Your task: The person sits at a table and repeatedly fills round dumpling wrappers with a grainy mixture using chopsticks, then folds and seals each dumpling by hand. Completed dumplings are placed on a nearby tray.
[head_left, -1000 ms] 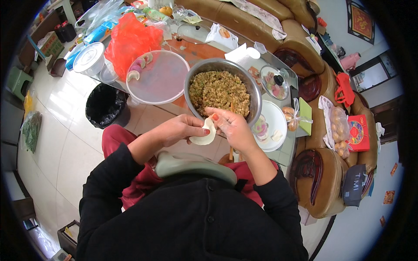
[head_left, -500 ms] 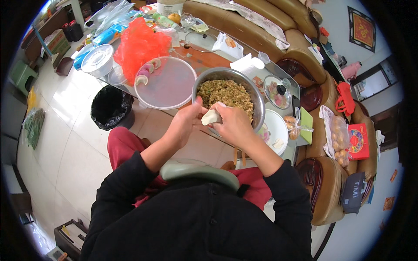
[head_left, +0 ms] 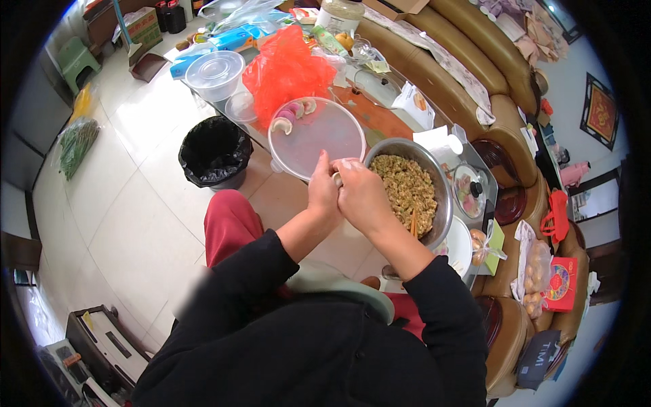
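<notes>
Both hands press together around a small white dumpling (head_left: pixel 337 179), mostly hidden by the fingers. My left hand (head_left: pixel 321 195) has its thumb raised along one side; my right hand (head_left: pixel 364 195) closes over the other. They are just in front of a round translucent plastic lid (head_left: pixel 319 144), on whose far left part lie several white and purple dumplings (head_left: pixel 293 115). To the right of my right hand stands a steel bowl (head_left: pixel 444 197) of chopped filling (head_left: pixel 405 186), with chopsticks (head_left: pixel 414 222) stuck in it. A white plate (head_left: pixel 461 247) is partly hidden behind the bowl.
A red plastic bag (head_left: pixel 288 71) and a lidded clear tub (head_left: pixel 215 74) sit beyond the round lid. Left of the table is a bin with a black liner (head_left: pixel 213 152). A glass pot lid (head_left: pixel 468 191) lies right of the bowl, near a leather sofa (head_left: pixel 468 61).
My hands have moved left from the bowl's near edge to the front of the round lid. They have closed more tightly around the dumpling. The whole view has turned, shifting the table rightward.
</notes>
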Demonstrator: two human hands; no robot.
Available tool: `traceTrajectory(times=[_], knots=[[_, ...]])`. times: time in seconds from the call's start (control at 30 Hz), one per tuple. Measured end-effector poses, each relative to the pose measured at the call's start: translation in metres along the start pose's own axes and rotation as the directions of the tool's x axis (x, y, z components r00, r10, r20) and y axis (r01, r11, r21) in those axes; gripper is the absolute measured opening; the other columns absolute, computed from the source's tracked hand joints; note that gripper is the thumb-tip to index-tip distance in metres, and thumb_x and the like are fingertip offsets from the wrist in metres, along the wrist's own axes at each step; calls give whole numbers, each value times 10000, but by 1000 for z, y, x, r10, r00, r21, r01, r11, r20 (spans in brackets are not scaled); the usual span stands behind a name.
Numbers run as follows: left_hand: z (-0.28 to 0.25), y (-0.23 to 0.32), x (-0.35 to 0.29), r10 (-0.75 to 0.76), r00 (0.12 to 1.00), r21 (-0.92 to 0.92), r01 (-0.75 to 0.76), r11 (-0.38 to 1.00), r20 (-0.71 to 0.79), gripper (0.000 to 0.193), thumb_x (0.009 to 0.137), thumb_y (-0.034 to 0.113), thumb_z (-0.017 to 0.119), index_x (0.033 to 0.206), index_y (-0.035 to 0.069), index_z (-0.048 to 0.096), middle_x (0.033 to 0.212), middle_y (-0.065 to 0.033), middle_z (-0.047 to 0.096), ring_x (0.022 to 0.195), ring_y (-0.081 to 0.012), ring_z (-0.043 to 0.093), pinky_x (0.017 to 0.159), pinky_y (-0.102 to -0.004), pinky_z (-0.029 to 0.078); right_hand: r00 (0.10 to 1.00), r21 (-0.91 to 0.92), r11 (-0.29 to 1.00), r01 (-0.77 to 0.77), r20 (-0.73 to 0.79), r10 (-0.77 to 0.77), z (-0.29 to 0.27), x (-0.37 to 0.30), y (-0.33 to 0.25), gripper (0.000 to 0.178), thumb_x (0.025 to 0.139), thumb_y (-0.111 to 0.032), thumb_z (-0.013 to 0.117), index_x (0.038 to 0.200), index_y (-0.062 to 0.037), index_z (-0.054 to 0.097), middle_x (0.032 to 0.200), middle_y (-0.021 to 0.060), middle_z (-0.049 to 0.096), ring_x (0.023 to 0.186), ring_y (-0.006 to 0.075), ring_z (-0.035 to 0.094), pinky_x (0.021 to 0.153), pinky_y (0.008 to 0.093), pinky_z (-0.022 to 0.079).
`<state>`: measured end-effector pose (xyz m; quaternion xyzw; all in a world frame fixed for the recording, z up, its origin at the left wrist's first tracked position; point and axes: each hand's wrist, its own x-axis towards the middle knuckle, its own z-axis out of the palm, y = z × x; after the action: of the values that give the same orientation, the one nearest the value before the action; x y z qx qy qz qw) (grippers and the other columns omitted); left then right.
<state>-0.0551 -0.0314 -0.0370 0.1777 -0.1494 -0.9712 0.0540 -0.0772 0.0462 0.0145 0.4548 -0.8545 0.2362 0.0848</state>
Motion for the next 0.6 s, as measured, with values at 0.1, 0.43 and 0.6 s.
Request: traceTrajectory(times=[0.1,0.43,0.6], knots=[[-23,17,15,129,985,-24,-127,992,118,607,992,460,242,960,-20,611,926,-135,647,872,-234,602,847,-345,466,997,77,994,-72,28,70,23,17,-5,161,746,-17,504,870,28,596,867,227,620,860,378,600,758,441,489],[-95,91,54,386,859,40,-397,917,-337,477,965,451,361,1103,54,587,1025,-76,611,964,-191,528,895,-353,379,915,371,841,-393,250,317,116,88,25,178,655,-87,657,829,-52,672,776,173,660,749,326,646,677,399,501],[-111,110,61,419,827,148,-393,908,-374,395,963,403,403,1087,94,616,1016,-4,597,971,-153,479,915,-355,321,873,179,859,-480,189,449,167,113,54,188,673,-89,683,860,-70,685,767,116,680,706,243,655,645,351,497]])
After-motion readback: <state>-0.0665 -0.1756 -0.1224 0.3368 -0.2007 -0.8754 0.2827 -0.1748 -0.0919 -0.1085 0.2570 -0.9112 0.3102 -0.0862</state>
